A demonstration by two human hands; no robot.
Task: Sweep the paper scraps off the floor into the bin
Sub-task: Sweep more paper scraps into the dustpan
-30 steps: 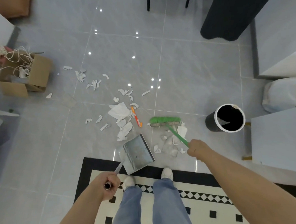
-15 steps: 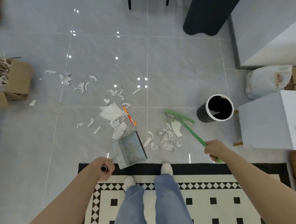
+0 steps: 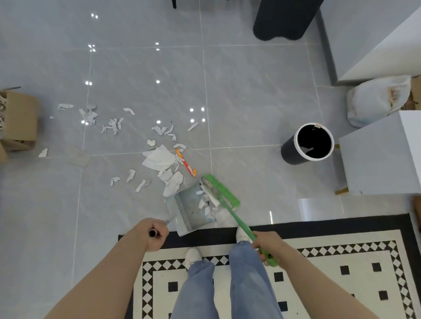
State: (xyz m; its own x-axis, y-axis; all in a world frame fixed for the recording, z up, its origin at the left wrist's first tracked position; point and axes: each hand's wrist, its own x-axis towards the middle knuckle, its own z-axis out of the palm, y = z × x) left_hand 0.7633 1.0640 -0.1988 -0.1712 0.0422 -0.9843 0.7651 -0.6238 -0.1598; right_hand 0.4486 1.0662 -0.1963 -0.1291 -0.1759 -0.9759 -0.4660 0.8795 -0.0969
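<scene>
No text, label, brand, number or sign can be read on anything in view.

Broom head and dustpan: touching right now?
Touching. The head view shows the green broom head lying across the mouth of the grey dustpan, overlapping its edge, with paper scraps packed against the bristles inside the pan and no floor visible between them.

the floor [image 3: 245,92] at the centre of the frame is glossy grey tile, mirroring ceiling lights. torn paper scraps [image 3: 159,157] look matt white and creased. the dustpan [image 3: 194,207] at lower centre seems dull grey metal, its handle a shiny metal tube. the broom [image 3: 223,193] is bright green smooth plastic. the bin [image 3: 307,146] at right has a glossy dark wall. the cardboard box [image 3: 19,120] at left is matt brown
</scene>
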